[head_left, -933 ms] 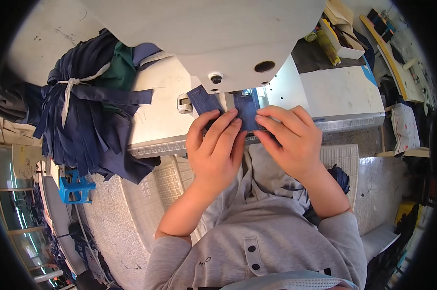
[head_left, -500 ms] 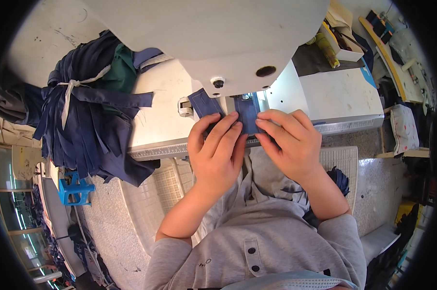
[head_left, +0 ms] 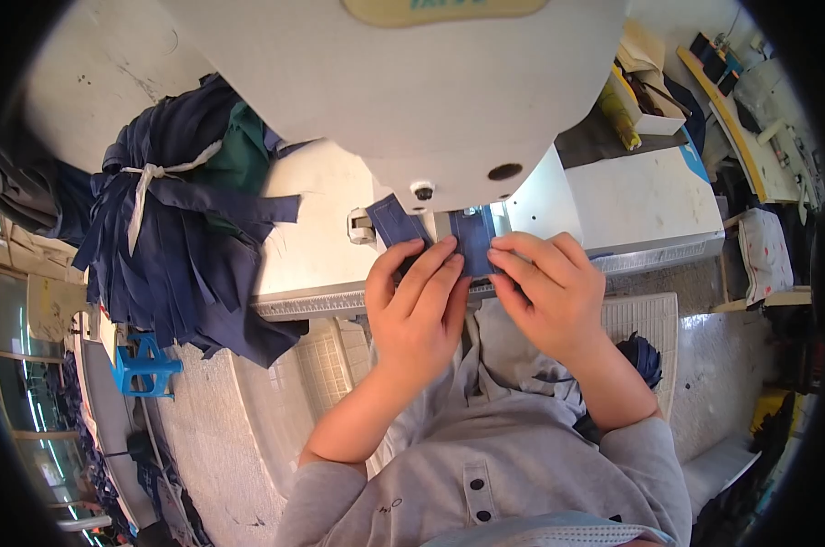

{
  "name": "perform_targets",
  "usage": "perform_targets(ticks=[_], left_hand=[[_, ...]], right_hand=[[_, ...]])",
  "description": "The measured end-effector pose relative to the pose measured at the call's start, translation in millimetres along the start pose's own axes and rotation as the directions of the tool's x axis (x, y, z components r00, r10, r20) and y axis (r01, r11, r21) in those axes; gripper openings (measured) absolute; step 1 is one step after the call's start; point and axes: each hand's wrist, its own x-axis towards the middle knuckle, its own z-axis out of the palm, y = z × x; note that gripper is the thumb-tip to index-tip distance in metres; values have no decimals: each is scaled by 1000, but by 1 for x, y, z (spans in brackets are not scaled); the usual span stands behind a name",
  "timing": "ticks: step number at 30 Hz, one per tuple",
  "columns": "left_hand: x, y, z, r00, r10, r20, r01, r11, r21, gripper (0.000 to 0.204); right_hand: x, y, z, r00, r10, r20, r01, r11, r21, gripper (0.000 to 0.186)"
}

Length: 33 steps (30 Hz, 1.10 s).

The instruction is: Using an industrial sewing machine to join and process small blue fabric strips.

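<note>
A white sewing machine head (head_left: pixel 412 100) hangs over a navy strip (head_left: pixel 472 237) with visible stitching, which lies under the presser area. A second navy piece (head_left: pixel 391 219) angles out to the left of it. My left hand (head_left: pixel 417 305) has its fingers curled onto the fabric, pinching the strip near the bed's front edge. My right hand (head_left: pixel 544 296) grips the strip's right side with fingertips and thumb. The white machine bed (head_left: pixel 307 210) has a ruler strip (head_left: pixel 303 303) along its front edge.
A tied bundle of navy strips (head_left: pixel 171 228) with green cloth (head_left: pixel 234 155) fills the left of the bed. A box of tools (head_left: pixel 654 114) stands at back right. A blue stool (head_left: pixel 143 365), white plastic crates (head_left: pixel 275 383) and a wooden shelf (head_left: pixel 722 96) surround the machine.
The whole view has shifted, with the machine, fabric and hands appearing lower in the picture. My hands hold much the same position and grip on the fabric.
</note>
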Motion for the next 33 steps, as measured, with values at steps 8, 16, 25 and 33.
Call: perform_targets(ticks=[8,16,25,33], left_hand=[[1,0,-3,1000,-1,26,0,1000,13,30],[-1,2,-2,999,-23,29,23,1000,13,33],[1,2,-5,999,-14,40,13,1000,7,32],[4,2,-7,999,-5,44,5,1000,-10,32]], right_hand=[[2,-1,-3,1000,9,1,-9,999,33,26],[1,-1,-2,1000,-4,1,4,1000,23,26],[2,-2,-3,1000,-5,7,5,1000,28,28],[4,-5,-8,999,-5,51,4,1000,11,30]])
